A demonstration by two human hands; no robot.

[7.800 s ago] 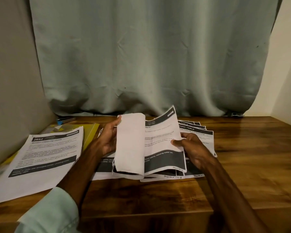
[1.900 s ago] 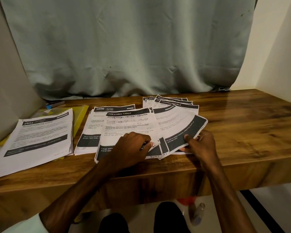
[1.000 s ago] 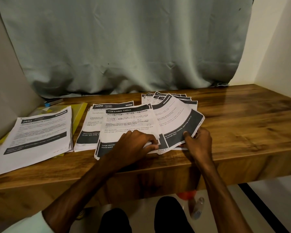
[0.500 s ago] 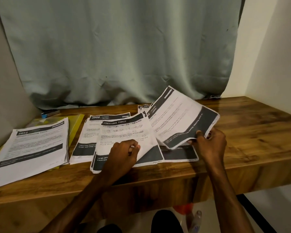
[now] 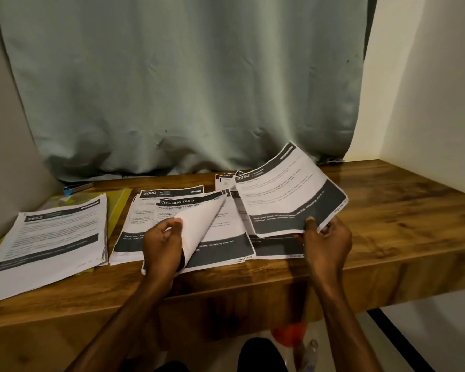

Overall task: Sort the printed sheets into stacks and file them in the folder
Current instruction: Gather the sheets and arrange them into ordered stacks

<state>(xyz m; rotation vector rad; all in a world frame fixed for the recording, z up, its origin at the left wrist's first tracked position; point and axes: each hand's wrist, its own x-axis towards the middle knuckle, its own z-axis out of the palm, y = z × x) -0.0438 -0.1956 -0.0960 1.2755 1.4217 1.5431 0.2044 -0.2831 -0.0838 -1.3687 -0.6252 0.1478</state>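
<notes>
Wooden counter (image 5: 400, 232), lower half of the frame: the left grip (image 5: 163, 245) pinched a curled Dressing Table sheet (image 5: 199, 224) at the middle pile (image 5: 226, 244); the right grip (image 5: 326, 241) pinched a raised 2762 sheet (image 5: 287, 200). Sorting, I judged; next, each needed its matching stack.

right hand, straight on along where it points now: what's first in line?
Apart from the 2762 sheet that the right hand pinches, likely the fanned sheets lying on the table beyond it, then the curtain. Its height above them is unclear.
</notes>
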